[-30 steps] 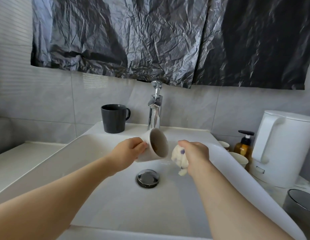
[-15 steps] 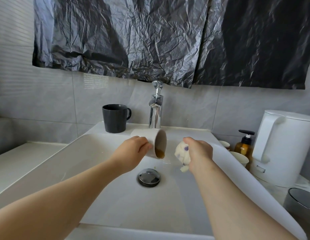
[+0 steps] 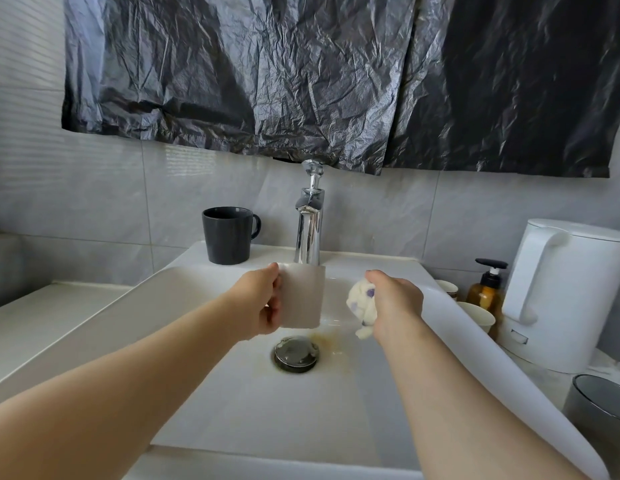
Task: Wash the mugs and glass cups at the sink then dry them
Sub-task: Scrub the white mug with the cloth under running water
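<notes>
My left hand (image 3: 258, 301) grips a white mug (image 3: 303, 295), held upright under the chrome tap (image 3: 309, 233) over the white sink (image 3: 204, 393). My right hand (image 3: 396, 303) holds a crumpled white cloth with purple spots (image 3: 362, 301) just right of the mug. A brown stain (image 3: 327, 341) lies on the basin beside the drain plug (image 3: 296, 353). A dark grey mug (image 3: 228, 235) stands on the sink's back ledge, left of the tap.
Right of the sink stand a white kettle (image 3: 568, 289), an amber pump bottle (image 3: 486, 292), two pale cups (image 3: 476, 315) and a grey bin (image 3: 599, 407). Black plastic sheeting (image 3: 301, 74) hangs on the tiled wall. A white counter (image 3: 42, 317) lies left.
The mug was tipped on its side, pouring brown liquid into the basin. My left hand has turned it upright and raised it under the tap. A brown stain now shows by the drain.
</notes>
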The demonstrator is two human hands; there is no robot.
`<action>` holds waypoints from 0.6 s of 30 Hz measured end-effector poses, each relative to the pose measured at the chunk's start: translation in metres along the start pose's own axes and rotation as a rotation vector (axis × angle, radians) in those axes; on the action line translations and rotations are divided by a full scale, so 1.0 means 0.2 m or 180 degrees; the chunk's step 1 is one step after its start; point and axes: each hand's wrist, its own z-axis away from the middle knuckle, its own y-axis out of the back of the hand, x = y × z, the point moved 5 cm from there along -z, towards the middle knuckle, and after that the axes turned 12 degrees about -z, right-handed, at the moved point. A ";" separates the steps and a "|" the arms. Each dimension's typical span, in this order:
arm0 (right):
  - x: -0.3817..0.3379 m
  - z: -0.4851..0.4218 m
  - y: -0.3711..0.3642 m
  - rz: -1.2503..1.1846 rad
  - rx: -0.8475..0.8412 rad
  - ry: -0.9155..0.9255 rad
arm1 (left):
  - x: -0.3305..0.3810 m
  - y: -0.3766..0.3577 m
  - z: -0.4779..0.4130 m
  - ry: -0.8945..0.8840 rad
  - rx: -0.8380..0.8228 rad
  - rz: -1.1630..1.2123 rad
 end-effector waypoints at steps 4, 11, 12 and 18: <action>-0.02 0.03 0.01 -0.0073 0.0031 -0.0003 | 0.01 -0.06 0.00 0.0426 -0.0427 0.0571; -0.06 0.08 0.00 -0.0063 -0.0095 0.0088 | 0.03 -0.14 -0.03 0.0495 -0.0877 0.0821; -0.06 0.08 0.01 -0.0073 -0.0101 0.0082 | 0.04 -0.14 -0.03 0.0468 -0.1026 0.0965; -0.06 0.07 0.01 -0.0057 0.0068 0.0152 | 0.07 -0.10 -0.05 0.0258 -0.1376 0.1265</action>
